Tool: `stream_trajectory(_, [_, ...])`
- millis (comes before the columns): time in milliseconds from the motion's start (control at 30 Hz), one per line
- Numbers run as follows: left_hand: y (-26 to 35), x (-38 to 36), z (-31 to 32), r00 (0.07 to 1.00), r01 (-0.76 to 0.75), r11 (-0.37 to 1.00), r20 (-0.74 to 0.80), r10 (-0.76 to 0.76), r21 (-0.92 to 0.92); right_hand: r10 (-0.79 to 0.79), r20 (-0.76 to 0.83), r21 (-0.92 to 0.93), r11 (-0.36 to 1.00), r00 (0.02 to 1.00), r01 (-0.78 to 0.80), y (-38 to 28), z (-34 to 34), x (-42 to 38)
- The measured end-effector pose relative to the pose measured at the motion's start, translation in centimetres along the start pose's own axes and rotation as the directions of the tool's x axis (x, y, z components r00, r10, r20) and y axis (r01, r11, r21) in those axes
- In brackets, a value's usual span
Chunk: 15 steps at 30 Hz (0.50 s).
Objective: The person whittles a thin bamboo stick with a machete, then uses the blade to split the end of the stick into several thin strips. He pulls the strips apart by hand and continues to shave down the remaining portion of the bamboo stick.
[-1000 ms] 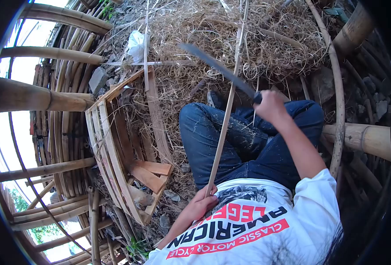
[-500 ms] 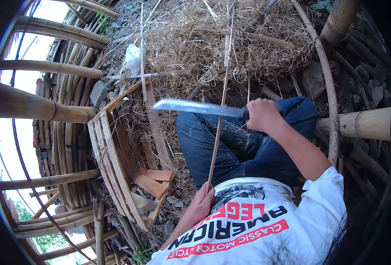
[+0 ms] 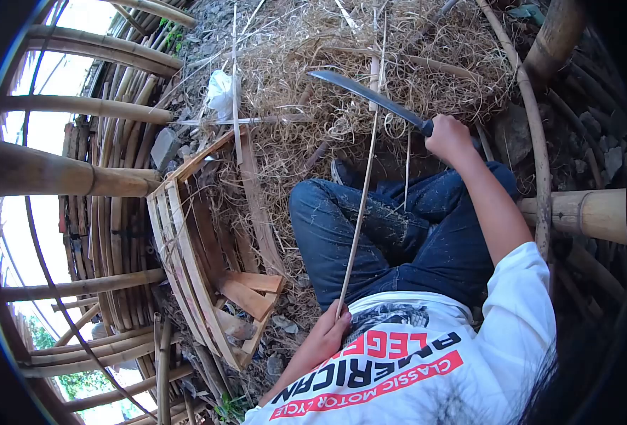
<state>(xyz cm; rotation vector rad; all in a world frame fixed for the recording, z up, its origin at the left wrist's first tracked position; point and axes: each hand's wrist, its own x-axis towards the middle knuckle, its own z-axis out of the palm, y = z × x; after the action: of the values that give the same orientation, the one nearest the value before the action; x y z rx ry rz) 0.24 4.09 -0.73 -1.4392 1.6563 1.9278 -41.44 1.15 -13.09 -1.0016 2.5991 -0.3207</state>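
Observation:
My right hand [image 3: 449,139] is closed round the dark handle of a long knife [image 3: 370,95]. The blade points to the upper left and crosses over a thin bamboo strip [image 3: 364,191]. Near my waist, my left hand [image 3: 327,333] grips the lower end of this strip, which runs upward past my bent knees. A second, thinner sliver [image 3: 407,170] stands near my lap. Curly bamboo shavings [image 3: 426,85] lie in a heap beyond my legs, and small bits cling to my jeans [image 3: 342,227].
A wooden slatted crate [image 3: 179,248] stands at my left, beside a flat board [image 3: 257,212]. Behind it are a white plastic bag [image 3: 220,94], a grey block [image 3: 164,148] and a bamboo frame [image 3: 80,177]. Thick bamboo poles [image 3: 589,212] and a curved branch [image 3: 529,113] stand at the right.
My right hand has moved up and away from my body with the knife, and the blade now slants to the upper left. My left hand still holds the strip near my waist.

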Motion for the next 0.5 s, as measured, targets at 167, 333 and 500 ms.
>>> stream_trajectory(167, [-0.5,0.4,-0.2,0.999,0.040,0.995,0.027,-0.038,-0.095,0.023,0.032,0.232,0.972,0.999,-0.030,-1.6,3.1,-4.3])
stream_trajectory(333, [-1.8,1.3,-0.9,0.992,0.057,0.957,0.126,-0.022,-0.284,-0.232,0.105,0.276,0.941,0.967,0.195,-3.7,3.7,-12.1])
stream_trajectory(500, [-1.9,1.6,-1.6,0.950,0.116,0.878,0.310,0.038,-0.464,-0.348,0.120,0.315,0.901,0.930,0.297,-4.5,5.2,-16.0])
